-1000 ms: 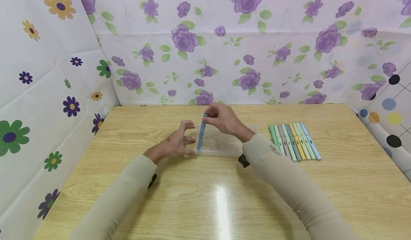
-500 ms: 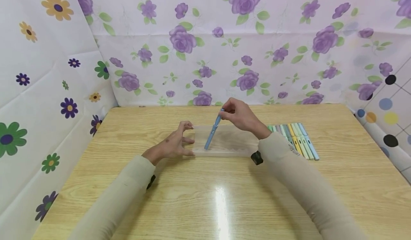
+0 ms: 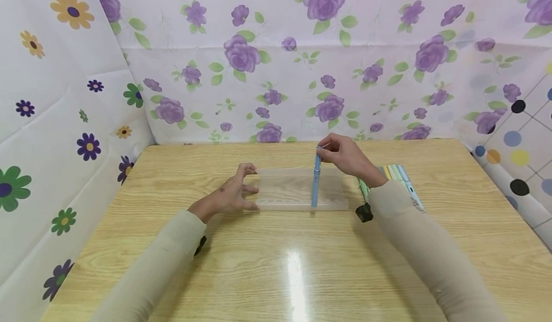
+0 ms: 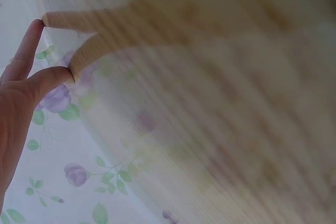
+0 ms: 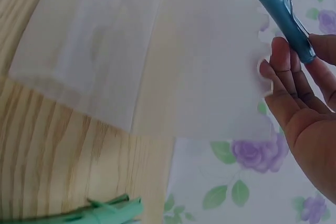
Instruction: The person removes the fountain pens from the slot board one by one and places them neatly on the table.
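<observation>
A clear plastic pen stand point(image 3: 284, 188) with a notched front lies across the middle of the table. My left hand point(image 3: 230, 192) is at its left end, fingers spread and tips against it; in the left wrist view, the fingertips of that hand point(image 4: 21, 95) meet their own reflection. My right hand point(image 3: 347, 156) pinches a blue pen point(image 3: 316, 178) by its top end. The pen stands nearly upright, its lower end at the front of the stand, right of the middle. In the right wrist view, the thumb and fingers hold the pen point(image 5: 286, 22) by its clip end.
A row of pastel pens point(image 3: 394, 172) lies right of the stand, partly hidden by my right forearm. A green pen point(image 5: 113, 211) shows low in the right wrist view. Behind the wooden table point(image 3: 241, 264) hangs a flowered cloth point(image 3: 284, 82).
My right hand has carried the blue pen rightward along the stand from near its left end. The pen tilted midway and is now nearly upright. The left hand has stayed at the stand's end.
</observation>
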Action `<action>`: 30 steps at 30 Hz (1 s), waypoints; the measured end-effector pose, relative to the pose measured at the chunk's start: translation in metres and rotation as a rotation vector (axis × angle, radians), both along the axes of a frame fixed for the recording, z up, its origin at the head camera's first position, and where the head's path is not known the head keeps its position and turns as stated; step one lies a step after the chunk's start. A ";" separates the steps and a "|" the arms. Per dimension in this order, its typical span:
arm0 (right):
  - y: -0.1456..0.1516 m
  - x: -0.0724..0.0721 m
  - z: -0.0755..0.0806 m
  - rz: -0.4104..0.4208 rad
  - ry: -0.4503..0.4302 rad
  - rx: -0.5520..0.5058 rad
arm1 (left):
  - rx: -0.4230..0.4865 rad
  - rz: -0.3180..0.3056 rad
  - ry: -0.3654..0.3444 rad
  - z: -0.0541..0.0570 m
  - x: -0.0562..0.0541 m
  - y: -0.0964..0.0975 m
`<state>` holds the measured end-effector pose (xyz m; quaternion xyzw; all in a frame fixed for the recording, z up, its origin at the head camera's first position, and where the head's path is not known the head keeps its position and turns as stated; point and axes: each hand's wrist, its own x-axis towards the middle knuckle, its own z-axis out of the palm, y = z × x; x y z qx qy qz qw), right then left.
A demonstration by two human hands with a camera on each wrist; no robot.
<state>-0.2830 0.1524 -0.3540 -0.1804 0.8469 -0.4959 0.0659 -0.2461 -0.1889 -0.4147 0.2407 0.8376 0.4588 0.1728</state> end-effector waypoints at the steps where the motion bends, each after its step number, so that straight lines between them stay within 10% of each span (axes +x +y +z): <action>1: 0.003 0.000 0.000 -0.005 0.000 0.006 | -0.001 -0.001 0.000 0.000 0.000 0.000; 30: 0.083 0.011 0.007 -0.093 -0.051 0.155 | -0.010 -0.008 0.010 0.001 0.000 0.000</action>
